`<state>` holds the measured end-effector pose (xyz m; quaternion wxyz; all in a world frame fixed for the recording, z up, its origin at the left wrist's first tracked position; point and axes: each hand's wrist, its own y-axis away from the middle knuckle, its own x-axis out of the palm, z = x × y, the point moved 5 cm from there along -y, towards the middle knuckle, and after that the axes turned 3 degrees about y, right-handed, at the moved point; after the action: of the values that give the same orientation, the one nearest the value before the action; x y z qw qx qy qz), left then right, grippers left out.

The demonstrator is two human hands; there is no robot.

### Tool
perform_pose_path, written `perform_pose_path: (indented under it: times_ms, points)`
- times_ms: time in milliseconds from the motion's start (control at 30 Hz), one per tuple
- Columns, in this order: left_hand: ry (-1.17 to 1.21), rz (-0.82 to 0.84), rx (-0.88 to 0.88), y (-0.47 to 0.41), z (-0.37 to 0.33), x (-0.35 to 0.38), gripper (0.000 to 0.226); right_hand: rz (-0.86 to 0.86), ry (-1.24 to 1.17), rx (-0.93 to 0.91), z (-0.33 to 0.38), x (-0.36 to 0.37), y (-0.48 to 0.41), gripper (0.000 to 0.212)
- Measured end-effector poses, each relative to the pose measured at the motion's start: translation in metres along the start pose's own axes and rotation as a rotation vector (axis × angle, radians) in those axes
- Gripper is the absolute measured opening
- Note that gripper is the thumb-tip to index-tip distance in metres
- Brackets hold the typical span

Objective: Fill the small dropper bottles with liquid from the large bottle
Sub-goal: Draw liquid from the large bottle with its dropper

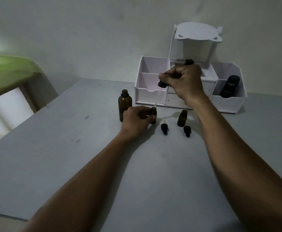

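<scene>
Our left hand point(137, 121) grips small bottle point(153, 112); right hand point(184, 84) fingers point(164, 76) pinch dropper point(161, 84) over it. Organizer point(151, 96) just behind, wide worktop point(137, 173) near.

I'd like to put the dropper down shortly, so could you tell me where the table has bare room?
Bare table lies left of the large bottle, and nearer, between the two forearms. It is crowded in front of the white organizer: small bottles, two dropper caps, left hand and right hand.
</scene>
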<state>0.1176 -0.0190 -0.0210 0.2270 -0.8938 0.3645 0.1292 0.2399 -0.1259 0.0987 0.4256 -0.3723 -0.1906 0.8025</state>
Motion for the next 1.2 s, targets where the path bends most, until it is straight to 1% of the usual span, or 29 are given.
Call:
perform_pose_path:
  times_ms: [133, 200, 267, 333, 400, 433, 500, 533, 567, 600, 633, 733, 800, 867, 933, 1067, 1200]
  points:
    - [-0.007, -0.027, 0.021, 0.001, -0.001, -0.001, 0.041, -0.015, -0.054, 0.034, 0.003, -0.004, 0.000, 0.010]
    - [-0.007, -0.061, 0.020, 0.004, -0.002, -0.003, 0.044, -0.059, -0.090, 0.048, 0.006, -0.009, -0.001, 0.003]
    - [-0.051, -0.096, 0.080, 0.007, -0.006, -0.009, 0.043, -0.138, -0.136, 0.047, 0.011, -0.017, -0.002, 0.002]
    - [-0.072, -0.204, 0.195, 0.011, -0.017, -0.024, 0.034, -0.214, -0.180, 0.032, 0.019, -0.023, -0.003, 0.002]
    - [-0.043, -0.394, 0.318, 0.017, -0.029, -0.045, 0.021, -0.269, -0.237, 0.012, 0.029, -0.024, -0.005, 0.006]
    - [-0.011, -0.496, 0.350, 0.020, -0.033, -0.057, 0.017, -0.289, -0.267, 0.003, 0.034, -0.023, -0.007, 0.008]
    - [0.053, -0.642, 0.332, 0.021, -0.032, -0.078, 0.014, -0.300, -0.317, -0.016, 0.042, -0.016, -0.011, 0.011]
    - [0.066, -0.681, 0.302, 0.020, -0.028, -0.088, 0.016, -0.291, -0.333, -0.023, 0.046, -0.010, -0.014, 0.011]
    - [0.076, -0.684, 0.261, 0.017, -0.021, -0.095, 0.019, -0.280, -0.340, -0.028, 0.048, -0.004, -0.015, 0.010]
    - [0.095, -0.645, 0.210, 0.013, -0.012, -0.100, 0.025, -0.269, -0.340, -0.031, 0.050, 0.002, -0.017, 0.010]
    - [0.127, -0.567, 0.152, 0.008, -0.002, -0.103, 0.032, -0.259, -0.336, -0.032, 0.051, 0.009, -0.017, 0.010]
    - [0.231, -0.282, 0.013, -0.005, 0.024, -0.098, 0.051, -0.234, -0.321, -0.017, 0.048, 0.023, -0.017, 0.015]
    - [0.324, -0.170, -0.045, -0.008, 0.034, -0.090, 0.053, -0.211, -0.318, 0.003, 0.045, 0.030, -0.018, 0.016]
    - [0.426, -0.118, -0.073, -0.008, 0.036, -0.083, 0.045, -0.194, -0.308, 0.016, 0.042, 0.036, -0.017, 0.018]
    - [0.458, -0.098, -0.072, -0.007, 0.035, -0.080, 0.040, -0.183, -0.291, 0.013, 0.042, 0.039, -0.017, 0.018]
    - [0.417, -0.073, -0.071, -0.008, 0.035, -0.082, 0.038, -0.163, -0.274, -0.020, 0.047, 0.042, -0.019, 0.011]
    - [0.407, -0.077, -0.065, -0.008, 0.036, -0.083, 0.036, -0.118, -0.250, -0.067, 0.055, 0.051, -0.019, 0.012]
